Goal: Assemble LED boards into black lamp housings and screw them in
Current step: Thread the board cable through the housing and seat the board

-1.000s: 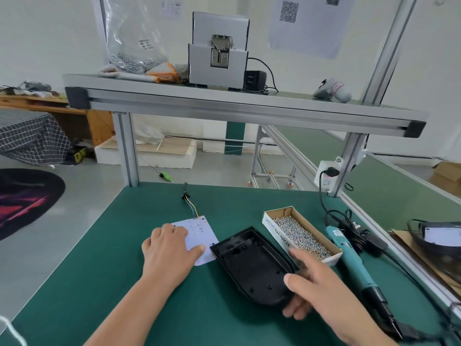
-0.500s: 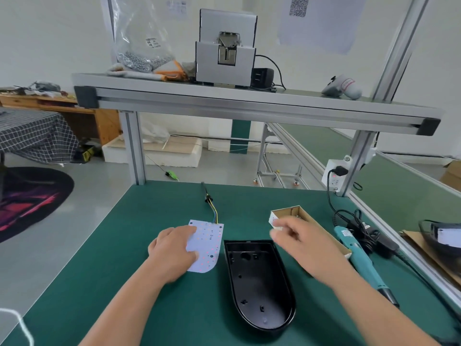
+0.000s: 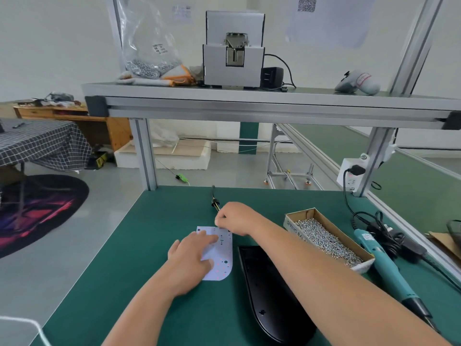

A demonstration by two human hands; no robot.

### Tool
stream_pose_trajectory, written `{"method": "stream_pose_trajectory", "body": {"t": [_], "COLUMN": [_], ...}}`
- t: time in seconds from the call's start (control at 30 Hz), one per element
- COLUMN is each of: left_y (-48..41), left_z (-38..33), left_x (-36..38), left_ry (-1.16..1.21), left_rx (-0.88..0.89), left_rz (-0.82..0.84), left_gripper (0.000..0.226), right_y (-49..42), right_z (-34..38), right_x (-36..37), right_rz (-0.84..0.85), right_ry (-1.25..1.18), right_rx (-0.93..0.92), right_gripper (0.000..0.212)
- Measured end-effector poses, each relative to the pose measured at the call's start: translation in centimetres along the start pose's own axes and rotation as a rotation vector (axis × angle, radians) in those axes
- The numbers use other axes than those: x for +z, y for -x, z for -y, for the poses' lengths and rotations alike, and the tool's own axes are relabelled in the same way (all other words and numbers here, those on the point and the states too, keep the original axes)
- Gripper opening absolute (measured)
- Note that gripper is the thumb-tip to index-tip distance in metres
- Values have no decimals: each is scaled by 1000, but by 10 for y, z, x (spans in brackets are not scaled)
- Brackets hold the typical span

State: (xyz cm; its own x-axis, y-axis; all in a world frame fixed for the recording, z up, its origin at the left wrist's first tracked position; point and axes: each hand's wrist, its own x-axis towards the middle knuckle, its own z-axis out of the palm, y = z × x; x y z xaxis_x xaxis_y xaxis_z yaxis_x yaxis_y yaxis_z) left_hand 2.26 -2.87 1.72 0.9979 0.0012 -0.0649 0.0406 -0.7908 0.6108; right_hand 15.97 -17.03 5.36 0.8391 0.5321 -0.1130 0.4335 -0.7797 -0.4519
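Early: your left hand (image 3: 189, 260) lies flat on the LED board (image 3: 220, 258), right hand (image 3: 235, 218) pinches its wire lead (image 3: 214, 202); black housing (image 3: 272, 303) under your right forearm is empty, nothing screwed.

Bench top (image 3: 149, 245): we see a green mat, matt and smooth.
LED board (image 3: 223, 258): to us a thin white sheet, matt, with small printed dots.
Leads (image 3: 214, 202): thin plastic-sheathed wire with a black plug.
Lamp housing (image 3: 272, 303): black plastic, smooth and glossy.
Box (image 3: 295, 228): raw brown cardboard, matt, printed on one side.
Screws (image 3: 324, 239): bright, shiny metal.
Screwdriver (image 3: 384, 268): smooth teal plastic body, black nose.
Frame (image 3: 249, 112): we see brushed silvery metal, grooved lengthwise.
Bag (image 3: 147, 41): clear, crinkled, glossy plastic film.
Tablecloth (image 3: 42, 143): checked cloth, dull.
Desk (image 3: 117, 131): orange-brown wood.
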Motion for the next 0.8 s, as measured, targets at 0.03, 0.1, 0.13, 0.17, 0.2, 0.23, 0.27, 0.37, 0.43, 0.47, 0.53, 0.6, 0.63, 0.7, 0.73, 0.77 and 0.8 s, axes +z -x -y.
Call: {"method": "stream_pose_trajectory", "body": {"t": [0.03, 0.1, 0.13, 0.17, 0.2, 0.23, 0.27, 0.37, 0.43, 0.47, 0.53, 0.6, 0.63, 0.7, 0.73, 0.77, 0.8], "left_y": [0, 0, 0, -1, -2, -4, -5, -4, -3, -1, 5, 7, 7, 8, 8, 8, 8], "left_z": [1, 6, 8, 9, 9, 8, 5, -1, -2, -4, -5, -4, -3, 0, 2, 4, 5], "left_x": [0, 0, 1, 2, 5, 6, 5, 1, -2, -3, -3, -4, -4, -7, -8, -9, -9], "left_ry": [11, 91, 144, 193, 233, 270, 321, 611, 816, 891, 983, 1042, 1067, 1100, 1113, 1126, 1140], "left_rx": [9, 7, 8, 12, 7, -13, -45, -120, -84, -58, -8, 31, 47, 67, 74, 82, 95], "left_rz": [16, 40, 38, 11, -38, -98, -155, -258, -226, -188, -119, -55, -19, 66, 115, 160, 198], "left_gripper": [66, 75, 80, 87, 94, 101, 107, 83, 43, 35, 32, 35, 36, 40, 43, 45, 47], "right_y": [0, -1, -2, -1, 0, 1, 3, 12, 21, 26, 32, 36, 37, 37, 36, 33, 30], "right_z": [4, 6, 3, 0, -5, -8, -12, -19, -23, -26, -32, -39, -43, -51, -54, -56, -58], "right_x": [-1, -3, -4, -7, -10, -13, -17, -27, -28, -29, -31, -35, -37, -41, -43, -45, -47], "right_rz": [-20, -38, -56, -93, -146, -203, -247, -305, -319, -322, -329, -377, -423, -517, -528, -513, -473], "right_ry": [-16, -122, -227, -362, -512, -663, -799, -1031, -1083, -1098, -1110, -1066, -964, -590, -391, -230, -118], "right_rx": [15, 85, 124, 151, 165, 169, 165, 129, 102, 89, 68, 62, 66, 41, -4, -50, -87], "right_gripper": [40, 42, 38, 29, 19, 12, 7, 11, 17, 21, 28, 38, 45, 62, 67, 68, 67]}}
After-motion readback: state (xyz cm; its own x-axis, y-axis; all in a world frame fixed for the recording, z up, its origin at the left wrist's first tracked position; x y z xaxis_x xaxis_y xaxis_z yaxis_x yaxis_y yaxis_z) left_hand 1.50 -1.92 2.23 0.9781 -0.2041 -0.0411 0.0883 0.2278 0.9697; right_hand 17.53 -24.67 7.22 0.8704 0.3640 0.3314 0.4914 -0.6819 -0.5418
